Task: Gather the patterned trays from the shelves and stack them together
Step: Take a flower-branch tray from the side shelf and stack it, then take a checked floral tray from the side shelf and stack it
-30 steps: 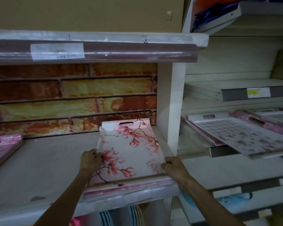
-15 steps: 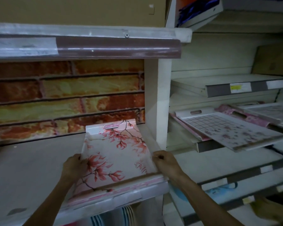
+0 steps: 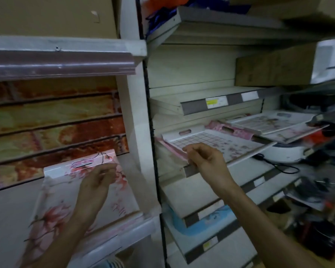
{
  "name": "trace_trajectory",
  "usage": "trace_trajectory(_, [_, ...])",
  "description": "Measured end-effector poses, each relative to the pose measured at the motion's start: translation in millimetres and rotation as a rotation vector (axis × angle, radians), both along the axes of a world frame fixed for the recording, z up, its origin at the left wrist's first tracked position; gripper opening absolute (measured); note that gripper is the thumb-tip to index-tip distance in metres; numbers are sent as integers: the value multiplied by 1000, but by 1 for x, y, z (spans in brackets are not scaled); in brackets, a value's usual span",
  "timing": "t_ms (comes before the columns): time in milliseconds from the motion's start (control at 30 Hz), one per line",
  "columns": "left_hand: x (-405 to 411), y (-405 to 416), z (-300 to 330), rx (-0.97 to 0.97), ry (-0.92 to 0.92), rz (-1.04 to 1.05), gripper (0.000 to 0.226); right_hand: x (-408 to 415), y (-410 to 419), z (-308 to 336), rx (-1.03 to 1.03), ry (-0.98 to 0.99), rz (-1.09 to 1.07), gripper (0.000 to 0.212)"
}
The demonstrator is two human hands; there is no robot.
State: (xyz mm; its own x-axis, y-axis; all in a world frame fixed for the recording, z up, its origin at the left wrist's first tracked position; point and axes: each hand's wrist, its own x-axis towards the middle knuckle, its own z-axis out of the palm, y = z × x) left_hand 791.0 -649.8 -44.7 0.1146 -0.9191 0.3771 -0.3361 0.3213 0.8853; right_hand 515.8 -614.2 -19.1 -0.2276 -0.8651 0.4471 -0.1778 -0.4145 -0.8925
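Head view: our right hand [image 3: 205,161] pinches the grid-pattern tray [image 3: 220,142] at 2 o'clock; our left hand [image 3: 97,182] rests loosely on the floral tray [image 3: 52,200]; one-sided pulling could tip it.

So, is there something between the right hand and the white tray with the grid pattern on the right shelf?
Nothing visible. The right hand is already at the near left corner of the white grid-patterned tray, fingers curled by the pink tray edge beneath it; whether they grip yet is unclear.
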Motion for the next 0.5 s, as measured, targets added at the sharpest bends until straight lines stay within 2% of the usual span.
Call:
trace_trajectory(67, [-33, 2, 0, 29, 69, -66, 16, -27, 2, 9, -25, 19, -7, 15])
trace_trajectory(167, [-91, -2, -2, 137, 274, -148, 15, -70, -1, 19, -29, 39, -24, 14])
trace_trajectory(267, [-158, -7, -2, 360, 441, -223, 14, -112, -11, 28, -2, 77, -53, 15])
trace_trajectory(400, [-231, -20, -9, 669, 507, -351, 29, -162, -29, 38, 27, 168, -57, 13])
trace_trajectory(500, [-273, -31, -13, 754, 634, -379, 29, -192, -41, 43, 39, 228, -57, 14])
